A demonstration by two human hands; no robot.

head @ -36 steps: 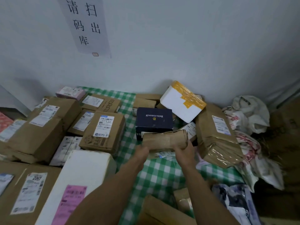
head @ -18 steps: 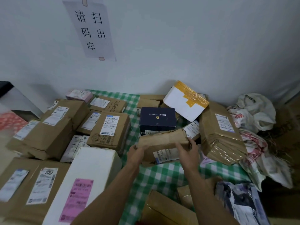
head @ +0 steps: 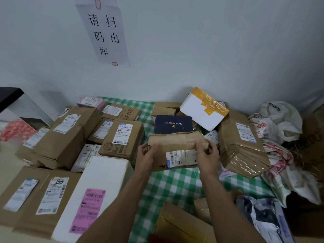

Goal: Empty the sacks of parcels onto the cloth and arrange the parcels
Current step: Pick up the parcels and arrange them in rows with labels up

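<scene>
Most parcels lie on the cloth; one carton is in both hands.

The left hand (head: 147, 155) and the right hand (head: 206, 153) each grip one end of a brown carton (head: 177, 146), held just above the green checked cloth (head: 175, 186), in front of the one dark blue box (head: 172, 124). The crumpled sacks (head: 280, 120) at the right look emptied; I cannot count them. The left rows look tidy, but the right heap is, I judge, not yet arranged. I count two white foam boxes and more than ten brown cartons.

Taped paper sign (head: 105, 32) on wall (head: 210, 41)
</scene>
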